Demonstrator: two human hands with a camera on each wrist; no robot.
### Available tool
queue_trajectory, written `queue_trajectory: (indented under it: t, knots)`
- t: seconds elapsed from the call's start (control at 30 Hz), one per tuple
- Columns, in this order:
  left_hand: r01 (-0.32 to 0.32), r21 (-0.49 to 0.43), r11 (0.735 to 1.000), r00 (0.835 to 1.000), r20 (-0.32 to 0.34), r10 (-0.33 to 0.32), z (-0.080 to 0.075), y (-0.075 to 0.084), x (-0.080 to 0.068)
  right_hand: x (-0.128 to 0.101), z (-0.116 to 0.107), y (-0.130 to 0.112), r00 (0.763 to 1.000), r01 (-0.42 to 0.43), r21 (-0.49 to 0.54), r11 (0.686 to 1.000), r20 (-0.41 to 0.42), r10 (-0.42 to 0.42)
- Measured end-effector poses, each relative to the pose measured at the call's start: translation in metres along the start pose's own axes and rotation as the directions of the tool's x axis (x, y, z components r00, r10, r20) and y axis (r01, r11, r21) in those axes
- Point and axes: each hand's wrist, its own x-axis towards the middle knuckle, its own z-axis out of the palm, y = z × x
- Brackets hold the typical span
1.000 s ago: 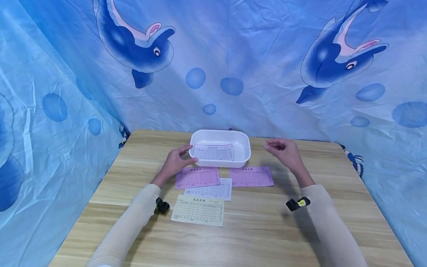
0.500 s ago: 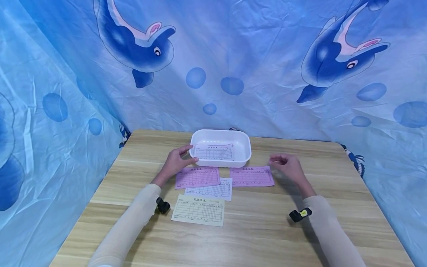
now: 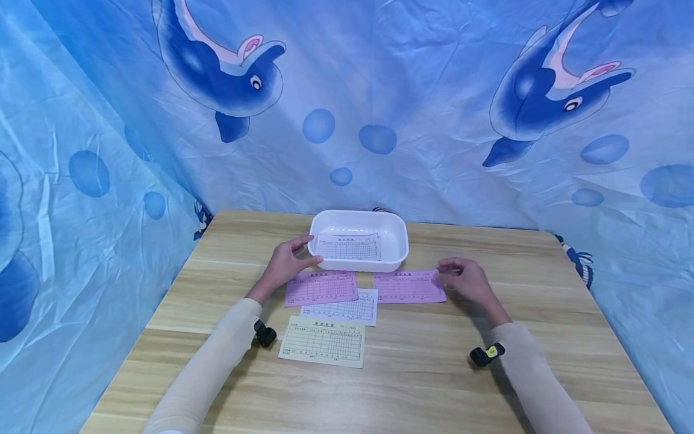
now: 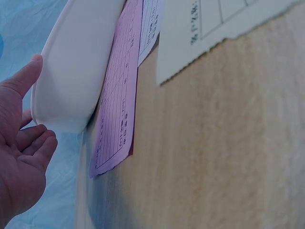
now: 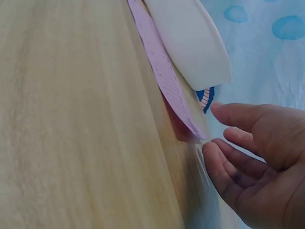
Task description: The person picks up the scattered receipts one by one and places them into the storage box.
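- The left hand (image 3: 283, 265) rests against the left end of the white tray (image 3: 398, 256), thumb along the rim and fingers loosely curled beside the wall; its grip is relaxed, touching the tray without closing round it.
- In the left wrist view the same hand (image 4: 21, 143) lies just beside the tray's outer wall (image 4: 78, 71), thumb pointing up along it.
- The right hand (image 3: 466, 280) sits at the right edge of the right pink slip (image 3: 408, 287), fingers bent towards the paper's corner.
- In the right wrist view the fingertips (image 5: 217, 155) are just at the lifted corner of that pink slip (image 5: 164, 71); the grip is half open, thumb and fingers apart, and whether they already pinch the paper cannot be told.
- The tray stands at the far middle of the tabletop (image 3: 434, 374), and a white printed form (image 3: 348, 248) lies inside it.
- A second pink slip (image 3: 321, 287) lies flat just in front of the tray, left of the first.
- A white slip (image 3: 347, 310) lies partly under the left pink one, nearer the person.
- A cream slip (image 3: 322, 342) lies nearest the person, touching the white one's near edge.
- A blue dolphin-print cloth (image 3: 379, 90) hangs behind and beside the tabletop.
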Motion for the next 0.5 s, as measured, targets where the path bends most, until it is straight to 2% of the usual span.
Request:
queue_trajectory:
  t: [0.17,0.5]
  knots:
    - [-0.002,0.002,1.000,1.000,-0.002,0.002,0.0001,0.0003,0.0001,0.0016,0.0032,0.0020,1.000,0.001,-0.034,0.999,0.000,-0.001]
    - [-0.006,0.004,1.000,1.000,0.000,0.006,0.0000,-0.0004,0.0007,0.0018,0.0096,-0.0028,1.000,-0.024,-0.024,0.999,0.012,0.025]
